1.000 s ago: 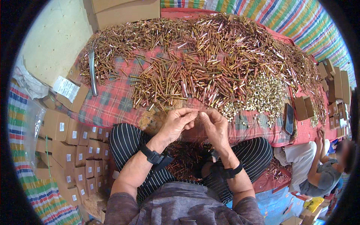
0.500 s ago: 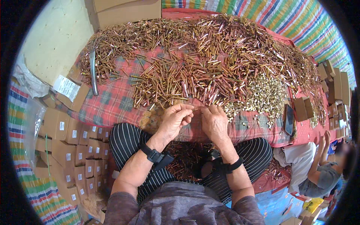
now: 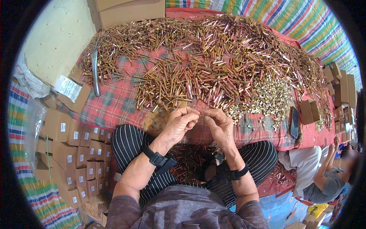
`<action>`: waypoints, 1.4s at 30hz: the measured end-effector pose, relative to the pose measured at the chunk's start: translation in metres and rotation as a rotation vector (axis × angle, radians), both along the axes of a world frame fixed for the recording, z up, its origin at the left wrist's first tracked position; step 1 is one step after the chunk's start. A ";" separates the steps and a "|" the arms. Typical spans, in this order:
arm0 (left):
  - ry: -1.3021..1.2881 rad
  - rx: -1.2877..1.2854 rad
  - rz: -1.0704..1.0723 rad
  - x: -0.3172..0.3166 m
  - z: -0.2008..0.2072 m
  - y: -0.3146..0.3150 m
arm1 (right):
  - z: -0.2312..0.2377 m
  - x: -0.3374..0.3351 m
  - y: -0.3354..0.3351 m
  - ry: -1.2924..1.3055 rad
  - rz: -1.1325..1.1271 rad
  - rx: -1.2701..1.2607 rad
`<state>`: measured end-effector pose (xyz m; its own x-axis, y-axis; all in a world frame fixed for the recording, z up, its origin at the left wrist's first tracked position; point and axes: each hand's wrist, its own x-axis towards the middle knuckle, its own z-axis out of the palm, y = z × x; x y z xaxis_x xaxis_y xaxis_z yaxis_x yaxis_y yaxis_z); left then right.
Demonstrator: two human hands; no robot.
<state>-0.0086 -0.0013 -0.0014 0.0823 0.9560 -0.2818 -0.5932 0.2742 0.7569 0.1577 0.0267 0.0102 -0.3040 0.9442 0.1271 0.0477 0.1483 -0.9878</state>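
Both my hands meet above the near edge of the plaid cloth [image 3: 110, 105]. My left hand [image 3: 180, 121] is closed in a pinch, thumb against forefinger, at a small thin piece mostly hidden by the fingers. My right hand [image 3: 220, 128] is curled with its fingertips at the same spot, touching or nearly touching the left ones; its thumb is lower. What the right fingers hold is too small to make out. Just beyond lies a big heap of thin copper-coloured metal rods [image 3: 225, 72]. To its right is a pile of small gold-coloured metal pieces [image 3: 270, 99].
A curved metal bar [image 3: 95, 72] lies on the left of the cloth. Right of the small pieces are a dark phone-like slab [image 3: 294, 122] and an open cardboard box [image 3: 309, 111]. Stacked cartons [image 3: 76, 149] stand at left. A co-worker [image 3: 328, 179] sits at right.
My right hand has turned and its fingers have shifted slightly left, with the thumb now lower and apart from the forefinger. My left hand stays nearly in place, still pinching.
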 end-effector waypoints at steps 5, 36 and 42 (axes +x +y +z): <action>0.002 -0.016 0.008 0.001 0.000 -0.002 | 0.002 -0.003 -0.005 0.016 0.017 0.064; 0.279 0.135 -0.080 0.003 0.010 -0.005 | 0.016 -0.006 -0.015 -0.444 -0.140 0.352; 0.616 0.394 -0.582 -0.016 0.032 0.002 | 0.012 0.016 0.007 -0.713 -0.140 0.370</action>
